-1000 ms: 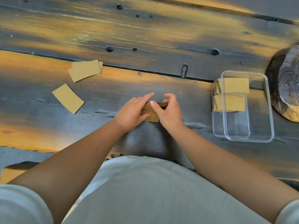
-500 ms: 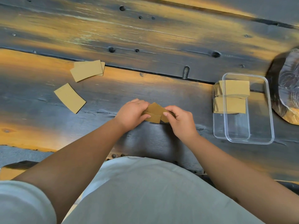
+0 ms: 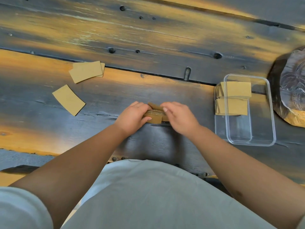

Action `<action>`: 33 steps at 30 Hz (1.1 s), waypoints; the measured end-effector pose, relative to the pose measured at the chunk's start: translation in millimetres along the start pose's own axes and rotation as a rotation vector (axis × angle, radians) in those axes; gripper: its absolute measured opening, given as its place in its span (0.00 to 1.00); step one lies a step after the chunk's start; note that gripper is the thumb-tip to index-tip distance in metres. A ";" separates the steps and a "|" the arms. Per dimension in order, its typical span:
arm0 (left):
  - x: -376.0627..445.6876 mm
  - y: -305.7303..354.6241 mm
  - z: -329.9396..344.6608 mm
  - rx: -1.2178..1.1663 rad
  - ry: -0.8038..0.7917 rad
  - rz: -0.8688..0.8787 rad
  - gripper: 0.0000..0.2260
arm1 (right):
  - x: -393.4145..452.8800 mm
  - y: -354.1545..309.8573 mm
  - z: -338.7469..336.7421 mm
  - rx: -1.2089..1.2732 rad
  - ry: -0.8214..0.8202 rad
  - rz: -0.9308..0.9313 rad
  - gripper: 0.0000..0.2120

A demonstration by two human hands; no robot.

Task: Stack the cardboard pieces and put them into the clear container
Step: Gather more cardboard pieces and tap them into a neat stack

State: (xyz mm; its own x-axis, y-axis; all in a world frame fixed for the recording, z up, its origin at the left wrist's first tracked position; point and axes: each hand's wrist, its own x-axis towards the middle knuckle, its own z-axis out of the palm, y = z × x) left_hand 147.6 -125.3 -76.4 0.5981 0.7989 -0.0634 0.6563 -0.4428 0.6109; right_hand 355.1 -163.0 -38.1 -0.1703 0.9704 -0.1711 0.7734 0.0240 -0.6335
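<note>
Mid-frame, squaring up a small stack of cardboard pieces [image 3: 155, 113] on the dark wooden table [image 3: 148, 38]. Left hand [image 3: 132, 117] wrapped around the stack's left end, thumb underneath near the front edge, fingers curled over the top. Right hand [image 3: 179, 117] pressed against the right end, fingertips on the upper edge (slightly blurred, so exact finger contact hard to read). Corrugated edges visible between the two hands, pieces not yet flush: one corner poking up at the back, another sticking out at the front.

Off to the right of the frame, the clear container [image 3: 270, 113], well apart from the hands, already holding two batches of cardboard in its upper half, lower half bare. At upper left, a loose pair of overlapping pieces [image 3: 86, 71], and just below them a single piece [image 3: 68, 100] lying flat, both well apart from the hands.

Step in hand, by the look of it: aligning the gathered pieces into a tidy block before transfer. Next move likely calling for a firm pinch across the stack's ends so nothing slips, a lift, and a carry rightward into the container's free lower half; otherwise, reaching first to the upper left for the leftover pieces. Main risk: uneven pieces fanning out on the lift
</note>
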 end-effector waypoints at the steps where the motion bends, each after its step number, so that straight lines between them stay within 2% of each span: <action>1: -0.7 0.9 0.5 -0.027 0.026 -0.032 0.14 | 0.1 -4.5 7.4 0.015 -0.104 0.019 0.13; 3: -2.4 2.0 2.0 -0.084 0.083 -0.099 0.18 | -2.7 -7.0 21.5 -0.054 -0.184 0.085 0.18; 5: -4.9 2.8 3.2 -0.109 0.131 -0.132 0.25 | -6.8 -6.6 31.3 -0.206 -0.173 0.087 0.20; 7: -6.0 2.3 2.2 -0.007 0.125 -0.107 0.31 | -7.2 -8.4 35.3 -0.308 -0.181 0.051 0.19; 11: -4.3 3.4 -6.6 0.473 -0.046 -0.030 0.20 | -1.6 -6.1 32.5 -0.411 -0.217 0.040 0.18; 14: -2.8 6.2 -12.3 0.590 -0.147 -0.039 0.18 | -2.8 -3.6 30.6 -0.430 -0.275 0.023 0.19; 17: 0.2 9.7 -17.6 0.579 -0.244 -0.079 0.18 | -2.7 -3.2 28.5 -0.347 -0.317 0.026 0.18; 22: 7.2 11.4 -20.7 0.550 -0.262 -0.138 0.18 | 6.3 -4.2 22.5 -0.253 -0.315 0.108 0.11; 26: 11.3 10.6 -17.8 0.340 -0.297 -0.196 0.19 | 13.2 -12.0 25.3 -0.164 -0.332 0.176 0.11; 29: 16.1 17.7 -14.2 0.221 -0.255 -0.258 0.23 | 16.0 -20.8 32.8 -0.158 -0.318 0.156 0.13; 33: 21.5 15.2 -13.8 0.200 -0.270 -0.271 0.20 | 15.7 -13.4 33.0 -0.158 -0.211 0.196 0.16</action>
State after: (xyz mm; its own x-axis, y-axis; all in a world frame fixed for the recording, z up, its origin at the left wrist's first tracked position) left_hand 164.1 -109.3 -57.5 0.4731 0.7739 -0.4211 0.8667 -0.3230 0.3800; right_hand 321.9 -156.0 -57.2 -0.1186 0.8897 -0.4409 0.8863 -0.1054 -0.4510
